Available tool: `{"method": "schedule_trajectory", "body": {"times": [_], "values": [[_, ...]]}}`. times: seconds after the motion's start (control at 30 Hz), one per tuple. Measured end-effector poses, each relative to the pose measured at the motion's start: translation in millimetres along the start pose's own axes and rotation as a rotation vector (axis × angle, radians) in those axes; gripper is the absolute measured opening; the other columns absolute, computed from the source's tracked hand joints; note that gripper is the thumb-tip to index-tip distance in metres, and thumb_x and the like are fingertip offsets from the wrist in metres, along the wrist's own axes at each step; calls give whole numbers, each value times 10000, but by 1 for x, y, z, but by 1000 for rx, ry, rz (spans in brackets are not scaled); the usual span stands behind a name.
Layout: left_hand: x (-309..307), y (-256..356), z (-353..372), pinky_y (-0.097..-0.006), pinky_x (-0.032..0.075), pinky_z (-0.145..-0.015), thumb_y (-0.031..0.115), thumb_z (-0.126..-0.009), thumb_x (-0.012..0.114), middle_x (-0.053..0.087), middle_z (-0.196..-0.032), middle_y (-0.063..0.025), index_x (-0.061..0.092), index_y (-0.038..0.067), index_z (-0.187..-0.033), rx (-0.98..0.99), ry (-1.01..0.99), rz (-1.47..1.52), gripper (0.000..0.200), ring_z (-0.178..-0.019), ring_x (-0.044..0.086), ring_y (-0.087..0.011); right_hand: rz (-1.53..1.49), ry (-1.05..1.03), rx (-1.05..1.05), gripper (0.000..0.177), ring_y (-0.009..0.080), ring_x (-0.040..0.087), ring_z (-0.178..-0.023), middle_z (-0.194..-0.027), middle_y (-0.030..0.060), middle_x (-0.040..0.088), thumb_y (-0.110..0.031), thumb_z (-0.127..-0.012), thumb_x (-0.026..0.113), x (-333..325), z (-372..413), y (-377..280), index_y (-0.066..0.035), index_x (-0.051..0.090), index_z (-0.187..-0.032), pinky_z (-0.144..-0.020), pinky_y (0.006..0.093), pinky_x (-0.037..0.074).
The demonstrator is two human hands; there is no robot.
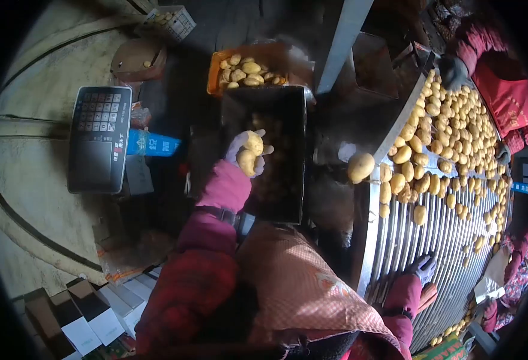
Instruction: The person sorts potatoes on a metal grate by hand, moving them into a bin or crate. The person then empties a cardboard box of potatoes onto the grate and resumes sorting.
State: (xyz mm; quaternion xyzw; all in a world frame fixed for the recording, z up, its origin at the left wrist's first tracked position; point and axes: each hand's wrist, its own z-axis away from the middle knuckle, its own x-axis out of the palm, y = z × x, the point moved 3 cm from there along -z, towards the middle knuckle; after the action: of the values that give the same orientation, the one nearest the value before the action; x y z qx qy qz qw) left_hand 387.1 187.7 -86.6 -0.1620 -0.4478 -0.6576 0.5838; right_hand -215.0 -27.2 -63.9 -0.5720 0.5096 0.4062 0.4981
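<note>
My left hand (pixel 240 153), in a pale glove, holds two potatoes (pixel 250 150) over a black bin (pixel 297 174), palm up with the fingers around them. More potatoes lie in shadow inside the bin. My right hand (pixel 423 269), also gloved, rests on the metal rollers of the sorting conveyor (pixel 405 246), fingers stretched out, with nothing visible in it. A large potato (pixel 360 168) overlaps the conveyor's left edge. Many loose potatoes (pixel 450 138) cover the far part of the rollers, and a few lie scattered nearer my right hand.
An orange crate of potatoes (pixel 216 78) stands behind the bin. To the left is a scale display (pixel 99 141) with a keypad. A metal post (pixel 343 45) rises at the back. Across the conveyor, a gloved co-worker's hand (pixel 454 73) reaches over the potatoes. White boxes (pixel 105 324) line the lower left.
</note>
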Motion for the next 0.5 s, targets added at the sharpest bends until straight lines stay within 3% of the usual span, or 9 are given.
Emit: {"method": "schedule_trajectory", "body": {"times": [0.1,0.2,0.27,0.33,0.37,0.43,0.5], "values": [[10,17,-15,-271,477,-493,484,-783,646,619,-1002,-180,544,201,-1193,-15,19,-106,508,-539,566,-177,47,7,7,442,331,493,-1148,-1228,152,539,-368,-957,380,-2,0,-5,-85,512,-1268,-967,407,392],[16,37,-47,-284,480,-509,508,-764,657,615,-988,-165,555,192,-1147,-9,147,-6,507,-580,567,-177,90,37,5,444,321,496,-1144,-1221,146,546,-363,-961,376,1,3,-1,-88,502,-1286,-966,406,386],[28,60,-76,-319,495,-534,510,-743,680,611,-999,-149,557,183,-1099,128,221,20,499,-692,594,-207,72,40,17,438,320,509,-1112,-1189,146,563,-352,-957,381,6,2,5,-89,507,-1284,-946,411,389],[32,81,-115,-362,534,-623,417,-736,729,603,-998,-110,553,175,-1085,89,274,221,461,-851,594,-262,76,93,-2,431,323,519,-1090,-1149,147,580,-341,-951,390,12,2,12,-84,518,-1272,-931,414,397],[38,86,-134,-397,546,-680,373,-769,715,605,-991,-95,550,151,-1115,439,223,126,443,-877,596,-266,101,114,1,416,329,535,-1066,-1122,157,593,-319,-942,409,5,5,2,-72,536,-1252,-910,418,416],[8,115,-172,-434,538,-771,357,-828,665,596,-998,-88,547,106,-1131,959,232,-915,411,-942,605,-247,-19,117,-27,397,349,567,-999,-1078,187,612,-290,-937,428,-4,5,-9,-56,554,-1231,-878,423,440],[-53,159,-229,-410,416,-955,293,-907,504,553,-1143,-95,473,178,-1212,623,75,-1539,327,-1045,561,-229,187,113,-29,390,359,568,-1007,-1090,190,614,-296,-936,442,-5,6,-7,-76,547,-1241,-884,413,442]]}}
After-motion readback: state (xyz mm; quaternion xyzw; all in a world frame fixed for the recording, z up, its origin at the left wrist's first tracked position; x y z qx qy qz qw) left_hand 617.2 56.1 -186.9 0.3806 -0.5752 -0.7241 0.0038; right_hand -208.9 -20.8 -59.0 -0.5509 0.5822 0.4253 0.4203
